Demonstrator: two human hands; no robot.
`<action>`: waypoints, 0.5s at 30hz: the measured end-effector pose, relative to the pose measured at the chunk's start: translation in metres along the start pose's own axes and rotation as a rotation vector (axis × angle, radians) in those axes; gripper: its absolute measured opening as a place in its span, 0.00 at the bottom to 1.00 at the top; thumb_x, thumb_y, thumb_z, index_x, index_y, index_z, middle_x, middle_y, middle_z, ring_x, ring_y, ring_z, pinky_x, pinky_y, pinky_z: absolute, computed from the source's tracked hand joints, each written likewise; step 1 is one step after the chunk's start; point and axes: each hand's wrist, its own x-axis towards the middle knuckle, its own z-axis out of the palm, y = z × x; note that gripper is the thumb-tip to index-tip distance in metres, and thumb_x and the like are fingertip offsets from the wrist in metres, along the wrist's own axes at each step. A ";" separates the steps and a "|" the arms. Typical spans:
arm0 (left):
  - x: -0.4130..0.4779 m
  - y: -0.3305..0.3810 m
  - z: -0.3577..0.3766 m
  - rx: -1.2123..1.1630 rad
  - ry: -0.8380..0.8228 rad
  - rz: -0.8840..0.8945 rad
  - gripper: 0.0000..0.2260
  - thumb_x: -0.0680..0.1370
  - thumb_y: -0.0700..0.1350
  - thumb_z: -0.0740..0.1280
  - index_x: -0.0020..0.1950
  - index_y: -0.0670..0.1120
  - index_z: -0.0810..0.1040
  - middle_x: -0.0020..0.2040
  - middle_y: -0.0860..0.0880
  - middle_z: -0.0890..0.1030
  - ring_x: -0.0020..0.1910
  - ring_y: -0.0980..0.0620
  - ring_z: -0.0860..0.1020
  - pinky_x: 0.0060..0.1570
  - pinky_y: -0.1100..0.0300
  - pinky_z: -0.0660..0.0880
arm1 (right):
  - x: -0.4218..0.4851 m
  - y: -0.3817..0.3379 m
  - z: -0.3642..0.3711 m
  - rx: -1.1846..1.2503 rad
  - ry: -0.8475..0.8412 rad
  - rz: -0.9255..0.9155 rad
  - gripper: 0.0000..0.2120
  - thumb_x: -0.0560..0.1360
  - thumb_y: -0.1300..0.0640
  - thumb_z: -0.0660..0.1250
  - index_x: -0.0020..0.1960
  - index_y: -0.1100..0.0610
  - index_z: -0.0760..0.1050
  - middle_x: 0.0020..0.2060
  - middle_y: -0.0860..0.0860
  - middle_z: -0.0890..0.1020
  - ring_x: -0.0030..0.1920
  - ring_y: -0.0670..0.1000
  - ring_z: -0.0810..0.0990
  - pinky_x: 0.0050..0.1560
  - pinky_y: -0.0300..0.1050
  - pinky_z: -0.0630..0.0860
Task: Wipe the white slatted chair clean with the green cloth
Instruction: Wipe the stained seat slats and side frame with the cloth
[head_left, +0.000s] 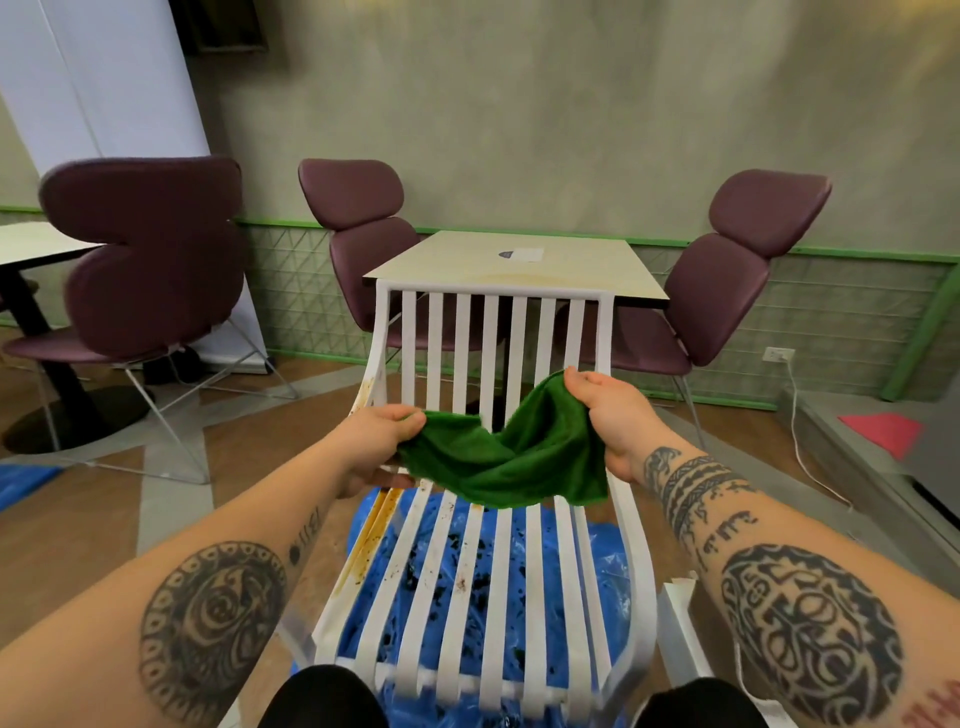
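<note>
Head view: left hand (382, 436), right hand (615, 415) grip cloth (519, 462) over stained chair (488, 287), blue sheet (605, 561).

Readable text: nothing is coming through clearly enough to read.
Paper on counter: a white sheet (521, 254) is lying near the far edge of the counter (441, 270), carrying a small dark blue mark. Any print on it is showing too small to read.
Left forearm: a short row of dark tattoo strokes (310, 522) is running behind the left hand (382, 436); whether they are numerals cannot be told.
Right forearm: a line of script-like tattoo characters (727, 527) is sitting behind the right hand (615, 415), illegible.
Lower right corner: red tattoo lettering (935, 704) is being cut off by the frame edge.
</note>
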 end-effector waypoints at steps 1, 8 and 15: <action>0.000 -0.010 -0.003 -0.036 -0.034 -0.044 0.10 0.84 0.48 0.63 0.60 0.49 0.82 0.56 0.41 0.84 0.53 0.41 0.84 0.49 0.46 0.83 | 0.002 -0.004 -0.003 -0.028 0.021 -0.016 0.14 0.81 0.47 0.66 0.55 0.58 0.81 0.49 0.59 0.86 0.47 0.58 0.86 0.49 0.54 0.83; -0.009 -0.056 -0.007 0.226 -0.583 -0.369 0.14 0.78 0.43 0.69 0.64 0.46 0.82 0.64 0.46 0.82 0.63 0.44 0.81 0.61 0.45 0.79 | -0.001 -0.027 0.003 -0.129 -0.144 0.064 0.14 0.80 0.48 0.68 0.53 0.59 0.82 0.49 0.61 0.86 0.50 0.60 0.86 0.54 0.56 0.82; 0.000 -0.031 0.058 -0.234 -0.314 0.088 0.38 0.71 0.50 0.78 0.78 0.52 0.64 0.70 0.47 0.78 0.67 0.45 0.77 0.69 0.43 0.70 | -0.021 -0.030 0.030 -0.266 -0.379 0.161 0.16 0.81 0.48 0.66 0.60 0.60 0.79 0.54 0.63 0.85 0.56 0.63 0.84 0.59 0.59 0.80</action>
